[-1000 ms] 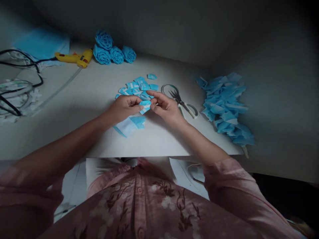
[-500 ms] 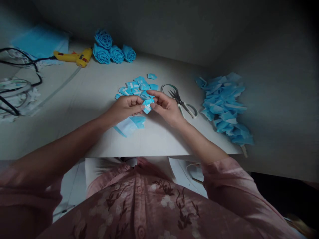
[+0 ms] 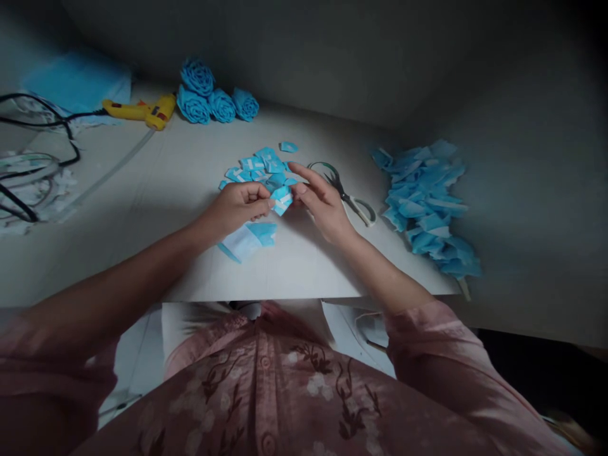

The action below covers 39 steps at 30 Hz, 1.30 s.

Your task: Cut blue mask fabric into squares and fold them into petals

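Observation:
A small folded blue piece (image 3: pixel 282 200) with white strips on it is pinched between the thumb and fingers of my left hand (image 3: pixel 243 206). My right hand (image 3: pixel 323 202) is just to the right of that piece, its index finger stretched out and its thumb apart from it; whether its fingertips touch the piece is hard to tell. Several similar blue folded pieces (image 3: pixel 268 159) lie on the table behind my hands. A larger blue and white sheet (image 3: pixel 247 242) lies in front of my left hand. Scissors (image 3: pixel 351 199) rest beside my right hand.
Blue rolled flowers (image 3: pixel 195 104) stand at the back of the white table (image 3: pixel 304 278). To their left lies a yellow glue gun (image 3: pixel 160 112) with a black cord. Blue sheets (image 3: pixel 76 82) and white scraps (image 3: pixel 42 190) are at far left, a blue crumpled pile (image 3: pixel 430 196) at right.
My right hand's thumb and index finger have opened and drawn slightly away from the small blue piece. My left hand still holds it in nearly the same place.

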Each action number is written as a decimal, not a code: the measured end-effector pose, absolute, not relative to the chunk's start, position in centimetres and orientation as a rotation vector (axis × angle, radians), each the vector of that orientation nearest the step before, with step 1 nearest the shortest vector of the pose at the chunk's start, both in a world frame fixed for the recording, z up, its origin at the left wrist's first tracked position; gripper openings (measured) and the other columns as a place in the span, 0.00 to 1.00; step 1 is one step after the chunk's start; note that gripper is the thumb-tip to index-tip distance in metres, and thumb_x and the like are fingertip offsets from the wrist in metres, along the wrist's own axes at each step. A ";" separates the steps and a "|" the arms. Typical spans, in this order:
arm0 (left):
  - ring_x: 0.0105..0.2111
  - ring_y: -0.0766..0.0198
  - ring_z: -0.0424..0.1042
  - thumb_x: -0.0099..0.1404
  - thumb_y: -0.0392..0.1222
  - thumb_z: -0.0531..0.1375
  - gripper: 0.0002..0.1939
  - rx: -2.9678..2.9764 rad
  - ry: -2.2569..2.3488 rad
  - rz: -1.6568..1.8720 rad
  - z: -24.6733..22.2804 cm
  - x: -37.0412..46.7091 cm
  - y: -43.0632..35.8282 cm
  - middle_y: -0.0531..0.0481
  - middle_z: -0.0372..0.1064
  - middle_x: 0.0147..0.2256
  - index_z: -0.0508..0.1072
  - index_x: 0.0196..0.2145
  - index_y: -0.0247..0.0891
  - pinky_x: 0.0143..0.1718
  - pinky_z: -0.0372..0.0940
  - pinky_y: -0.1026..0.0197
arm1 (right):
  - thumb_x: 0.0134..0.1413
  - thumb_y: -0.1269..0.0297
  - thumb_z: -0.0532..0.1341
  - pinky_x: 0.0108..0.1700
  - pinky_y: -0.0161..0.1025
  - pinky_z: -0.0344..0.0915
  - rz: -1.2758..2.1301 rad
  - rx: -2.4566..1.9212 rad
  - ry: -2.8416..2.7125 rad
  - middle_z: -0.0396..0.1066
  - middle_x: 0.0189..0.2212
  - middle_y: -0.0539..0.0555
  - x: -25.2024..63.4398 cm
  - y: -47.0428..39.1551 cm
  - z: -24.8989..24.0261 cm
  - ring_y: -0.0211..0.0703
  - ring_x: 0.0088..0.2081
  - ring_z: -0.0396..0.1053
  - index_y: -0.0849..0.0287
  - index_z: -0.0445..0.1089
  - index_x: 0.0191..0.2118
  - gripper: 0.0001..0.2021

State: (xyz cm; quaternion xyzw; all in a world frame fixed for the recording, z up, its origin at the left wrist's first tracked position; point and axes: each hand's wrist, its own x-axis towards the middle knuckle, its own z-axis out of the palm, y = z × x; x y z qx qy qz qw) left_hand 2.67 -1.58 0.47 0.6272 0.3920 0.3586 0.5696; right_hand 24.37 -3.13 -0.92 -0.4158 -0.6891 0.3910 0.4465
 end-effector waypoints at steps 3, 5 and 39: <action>0.23 0.70 0.63 0.58 0.44 0.68 0.11 1.439 0.950 0.887 0.8 2.7 -1.6 0.55 0.68 0.23 0.70 0.27 0.38 0.27 0.60 0.65 | 0.65 0.37 0.62 0.45 0.45 0.77 1.074 -0.987 -1.730 0.72 0.36 0.51 24.1 -3.0 -1.4 0.43 0.37 0.73 0.52 0.64 0.69 0.35; 0.23 0.70 0.63 0.58 0.44 0.68 0.11 1.429 0.948 0.883 0.9 2.7 -1.7 0.54 0.69 0.24 0.70 0.27 0.38 0.28 0.61 0.65 | 0.62 0.38 0.66 0.43 0.43 0.75 1.084 -0.977 -1.752 0.69 0.34 0.49 23.9 -2.9 -1.8 0.41 0.35 0.71 0.53 0.63 0.70 0.38; 0.22 0.71 0.61 0.59 0.34 0.61 0.09 1.468 0.929 0.845 0.7 3.2 -1.8 0.55 0.64 0.21 0.66 0.23 0.38 0.24 0.57 0.66 | 0.47 0.41 0.77 0.42 0.39 0.74 1.459 -0.997 -1.384 0.75 0.31 0.49 23.9 -3.2 -0.1 0.36 0.32 0.72 0.57 0.77 0.36 0.23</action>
